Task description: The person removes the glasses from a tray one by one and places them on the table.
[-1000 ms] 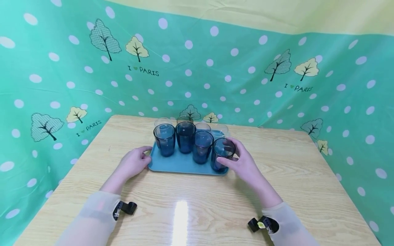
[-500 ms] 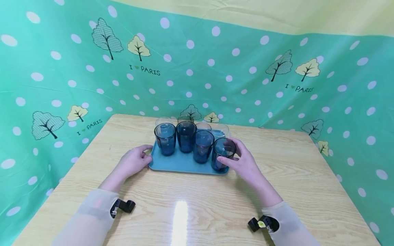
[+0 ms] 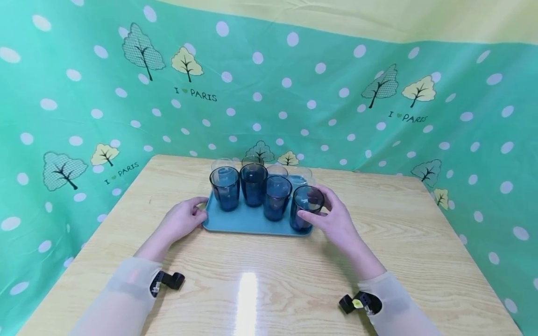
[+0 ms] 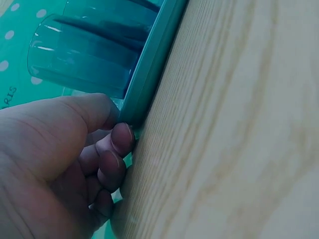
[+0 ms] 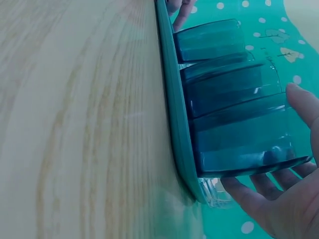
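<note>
My left hand point(image 3: 185, 219) is at the left edge of a blue tray point(image 3: 239, 225). In the left wrist view, its thumb and curled fingers pinch the corner of the tray's rim point(image 4: 152, 62). At the front right of the tray stands a dark blue drinking glass point(image 3: 300, 224), upright. My right hand point(image 3: 336, 221) grips it from the right, thumb in front and fingers behind. Several similar blue glasses point(image 3: 275, 205) stand to its left in a staggered row. The right wrist view shows the gripped glass point(image 5: 244, 142) at the tray's end, with fingers round its side.
Several clear glasses point(image 3: 302, 173) stand behind the blue ones, mostly hidden. The tray sits towards the back of a wooden table point(image 3: 290, 280). A green dotted cloth point(image 3: 294, 116) hangs behind and at both sides.
My right hand has shifted the gripped glass slightly to the right, widening its gap from the neighbouring glass. The left hand stays at the tray's edge. The head view tilts a little.
</note>
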Demonstrator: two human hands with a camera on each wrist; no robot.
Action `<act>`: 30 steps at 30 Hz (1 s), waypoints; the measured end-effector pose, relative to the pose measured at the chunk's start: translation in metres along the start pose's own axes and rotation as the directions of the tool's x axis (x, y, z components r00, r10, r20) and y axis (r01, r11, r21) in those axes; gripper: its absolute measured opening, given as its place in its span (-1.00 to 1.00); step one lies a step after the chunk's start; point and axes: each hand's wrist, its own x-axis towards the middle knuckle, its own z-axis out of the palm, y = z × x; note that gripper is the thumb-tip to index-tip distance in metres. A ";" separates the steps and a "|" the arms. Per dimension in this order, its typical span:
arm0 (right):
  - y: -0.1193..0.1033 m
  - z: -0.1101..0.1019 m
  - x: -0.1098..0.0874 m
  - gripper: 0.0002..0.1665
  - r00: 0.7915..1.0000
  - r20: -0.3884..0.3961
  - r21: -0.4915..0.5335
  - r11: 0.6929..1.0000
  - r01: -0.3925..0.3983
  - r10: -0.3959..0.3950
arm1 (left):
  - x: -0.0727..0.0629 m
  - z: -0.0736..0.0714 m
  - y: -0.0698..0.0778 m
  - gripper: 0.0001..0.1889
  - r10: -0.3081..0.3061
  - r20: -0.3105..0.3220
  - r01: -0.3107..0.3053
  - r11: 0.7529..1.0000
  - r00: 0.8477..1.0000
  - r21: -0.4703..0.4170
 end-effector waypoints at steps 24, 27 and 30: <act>-0.021 -0.056 0.001 -0.05 0.986 -0.157 -0.022 0.998 0.059 -0.062 | -0.005 -0.007 -0.011 -0.38 0.099 0.063 -0.095 0.994 0.993 -0.054; -0.019 -0.066 0.001 -0.02 0.979 -0.195 -0.040 0.998 0.045 -0.052 | -0.005 -0.006 -0.010 -0.38 0.103 0.055 -0.099 0.993 0.993 -0.064; -0.016 -0.074 0.001 0.03 0.973 -0.229 -0.053 0.999 0.013 -0.025 | -0.004 -0.004 -0.009 -0.39 0.101 0.057 -0.097 0.993 0.993 -0.071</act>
